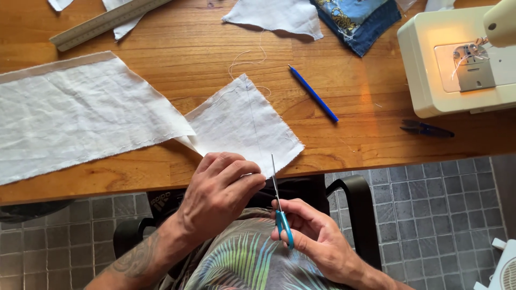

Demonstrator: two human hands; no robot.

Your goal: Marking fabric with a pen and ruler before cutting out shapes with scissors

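Observation:
My right hand [317, 239] holds small scissors with turquoise handles [279, 207], blades pointing up toward the table's front edge. My left hand [220, 190] rests on the near corner of a small square of white cloth [244, 123] and pinches its edge next to the blades. The square bears faint pen lines and overlaps a large white cloth piece [75, 115] to its left.
On the wooden table [376, 134] lie a blue pencil [313, 94], a loose thread [244, 59], dark thread snips [426, 128], a ruler [102, 22], white scraps and blue patterned fabric [357, 19]. A cream sewing machine [457, 59] stands at the right. A black chair arm [360, 209] is below.

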